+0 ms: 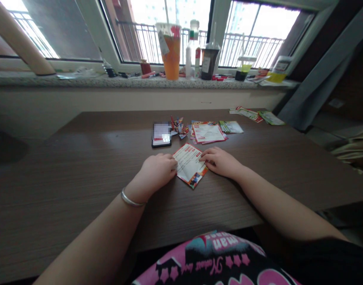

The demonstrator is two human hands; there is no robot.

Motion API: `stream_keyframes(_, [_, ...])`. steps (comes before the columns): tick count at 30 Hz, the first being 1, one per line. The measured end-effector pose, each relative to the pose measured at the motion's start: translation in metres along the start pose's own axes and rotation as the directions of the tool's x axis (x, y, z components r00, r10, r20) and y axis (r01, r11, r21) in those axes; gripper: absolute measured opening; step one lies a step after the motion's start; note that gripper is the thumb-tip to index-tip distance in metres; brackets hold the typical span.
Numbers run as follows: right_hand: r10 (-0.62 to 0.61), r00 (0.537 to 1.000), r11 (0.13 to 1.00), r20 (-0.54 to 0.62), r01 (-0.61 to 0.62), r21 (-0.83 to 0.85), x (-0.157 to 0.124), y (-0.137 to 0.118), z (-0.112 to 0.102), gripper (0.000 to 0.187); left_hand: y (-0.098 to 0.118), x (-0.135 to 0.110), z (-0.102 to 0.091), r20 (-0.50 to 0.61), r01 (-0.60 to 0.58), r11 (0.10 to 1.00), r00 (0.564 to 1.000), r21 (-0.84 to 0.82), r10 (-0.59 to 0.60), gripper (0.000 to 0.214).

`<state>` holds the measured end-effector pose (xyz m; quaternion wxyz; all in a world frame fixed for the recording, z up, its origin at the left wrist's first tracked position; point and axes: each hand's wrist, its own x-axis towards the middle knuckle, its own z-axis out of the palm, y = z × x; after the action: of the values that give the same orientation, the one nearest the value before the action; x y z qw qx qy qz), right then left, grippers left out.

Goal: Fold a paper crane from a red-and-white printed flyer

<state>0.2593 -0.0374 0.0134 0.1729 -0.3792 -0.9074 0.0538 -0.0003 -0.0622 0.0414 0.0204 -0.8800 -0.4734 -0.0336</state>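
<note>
A printed paper sheet (188,164), white with red headings and small text, lies turned like a diamond on the table in front of me. Its lower right edge shows a colourful picture strip. My left hand (159,170) grips the sheet's left corner, with the fingertips partly hidden. At the right corner, the curled fingers of my right hand (219,161) hold the paper. Beyond the sheet lie a phone (161,134) with a lit screen, a small heap of folded colourful paper pieces (179,127) and a stack of similar printed sheets (209,133).
Green-and-white leaflets (232,127) lie right of the stack, with more leaflets (249,114) at the table's (89,166) back right edge. On the windowsill (125,82) stand a tall orange drink cup (171,55), a dark cup (209,63) and several bottles. A grey curtain hangs at right.
</note>
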Motion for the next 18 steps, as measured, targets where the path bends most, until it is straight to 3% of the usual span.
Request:
stream_keyframes(5, [-0.041, 0.998, 0.999, 0.049, 0.041, 0.007, -0.005, 0.003, -0.008, 0.023, -0.002, -0.001, -0.005, 0.06, 0.026, 0.995, 0.998, 0.095, -0.032, 0.027])
stream_keyframes(13, [-0.104, 0.99, 0.992, 0.098, 0.096, 0.086, -0.01, 0.009, -0.017, 0.03, -0.007, -0.001, -0.006, 0.058, 0.065, 0.995, 0.996, 0.078, -0.069, 0.025])
stream_keyframes(18, [-0.115, 0.988, 0.993, 0.105, 0.11, 0.045, -0.01, 0.008, -0.017, 0.03, -0.011, 0.0, -0.002, 0.04, 0.07, 0.997, 0.997, 0.029, -0.071, 0.026])
